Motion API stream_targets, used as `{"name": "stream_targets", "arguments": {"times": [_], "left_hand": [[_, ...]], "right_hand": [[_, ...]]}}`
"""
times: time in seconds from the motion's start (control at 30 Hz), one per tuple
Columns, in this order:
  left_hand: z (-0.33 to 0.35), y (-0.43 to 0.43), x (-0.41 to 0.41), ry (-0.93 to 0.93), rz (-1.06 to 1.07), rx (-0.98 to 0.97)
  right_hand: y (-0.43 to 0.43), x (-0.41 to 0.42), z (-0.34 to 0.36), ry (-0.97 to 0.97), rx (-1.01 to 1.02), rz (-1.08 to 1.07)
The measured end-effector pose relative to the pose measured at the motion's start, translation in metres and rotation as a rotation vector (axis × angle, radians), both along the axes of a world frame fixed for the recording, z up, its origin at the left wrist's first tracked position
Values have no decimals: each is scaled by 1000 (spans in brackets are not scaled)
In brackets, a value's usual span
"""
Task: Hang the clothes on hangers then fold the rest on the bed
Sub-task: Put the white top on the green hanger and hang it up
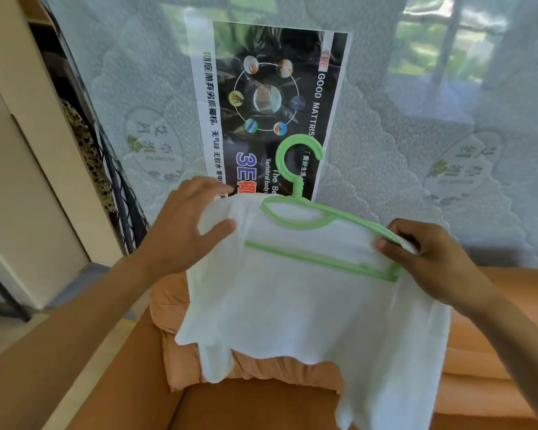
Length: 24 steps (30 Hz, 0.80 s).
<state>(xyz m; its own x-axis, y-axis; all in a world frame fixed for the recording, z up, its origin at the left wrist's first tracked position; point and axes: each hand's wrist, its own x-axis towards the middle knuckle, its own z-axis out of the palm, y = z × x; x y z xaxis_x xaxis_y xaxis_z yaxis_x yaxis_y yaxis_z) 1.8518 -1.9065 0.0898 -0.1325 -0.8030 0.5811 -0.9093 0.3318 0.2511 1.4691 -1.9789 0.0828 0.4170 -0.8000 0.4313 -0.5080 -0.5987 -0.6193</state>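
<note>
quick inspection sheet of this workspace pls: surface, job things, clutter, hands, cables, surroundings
surface: orange bed with pillow beneath the garment
job's things: white garment partly over green hanger, held above the bed
clutter: leopard-print fabric at left
grippers: left hand pinches garment's left top edge; right hand grips hanger's right end and garment
cables: dark strands by mattress's left edge, maybe cords
surroundings: plastic-wrapped mattress upright behind, poster on it; beige panel left
</note>
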Motion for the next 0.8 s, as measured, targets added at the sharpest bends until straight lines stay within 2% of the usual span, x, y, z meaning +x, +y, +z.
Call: {"name": "stream_targets", "arguments": {"times": [0.1,0.23,0.4,0.5,0.57,0.67,0.8], "left_hand": [[-4,-15,-16,29,-57,80],[-20,-28,-35,18,-109,-12],[-28,-28,-39,51,-55,-123],[-20,-24,-43,55,-83,-178],[-18,-23,-47,58,-65,-201],[-18,-21,-59,34,-8,-237],[-19,-20,-81,-43,12,-282]], "right_hand": [[3,3,5,-35,32,8],[5,2,7,-116,111,25],[14,-12,16,-269,213,78],[12,-20,16,-285,234,27],[10,-18,14,-238,180,-62],[14,1,17,-109,-66,-230],[27,47,32,-144,-174,-226]]}}
